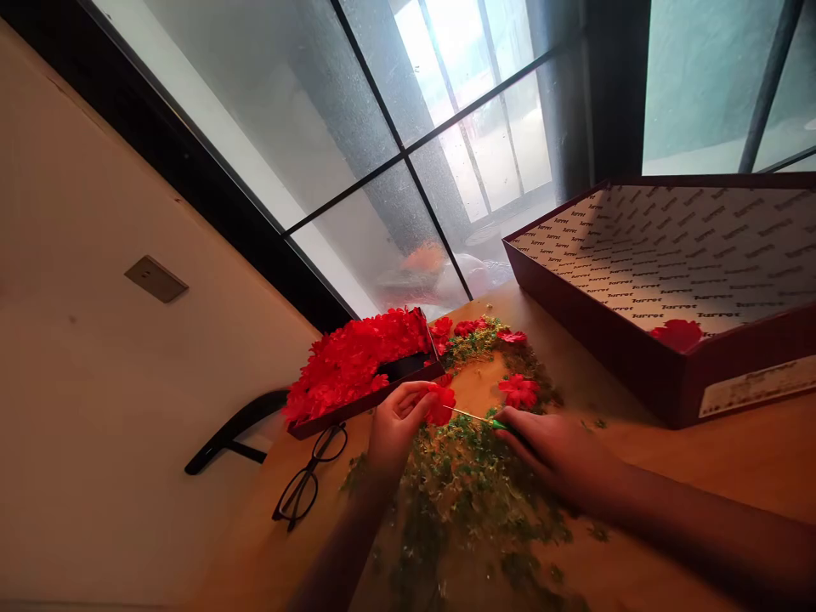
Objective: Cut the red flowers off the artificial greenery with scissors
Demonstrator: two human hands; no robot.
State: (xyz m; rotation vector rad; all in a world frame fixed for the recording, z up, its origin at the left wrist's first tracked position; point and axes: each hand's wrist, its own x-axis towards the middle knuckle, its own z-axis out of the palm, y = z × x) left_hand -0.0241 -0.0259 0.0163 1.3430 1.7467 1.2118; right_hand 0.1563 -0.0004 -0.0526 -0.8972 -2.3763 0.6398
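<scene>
My left hand (396, 422) pinches a red fabric flower (441, 406) just above the wooden table (701, 476). My right hand (553, 444) is closed on a thin green-handled tool (479, 417) whose pointed tip touches that flower. Both hands hover over a heap of green artificial foliage (465, 484). A shallow dark-red tray (382, 374) piled with red flowers sits just behind my left hand. Another loose red flower (519, 391) lies on the table between the hands and the far edge.
A large maroon box lid (669, 280) with a patterned lining holds one red flower (677, 333) at the right. Black-framed glasses (310, 476) lie left of my left arm. A dark chair back (235, 429) shows past the table's left edge, under a barred window (408, 153).
</scene>
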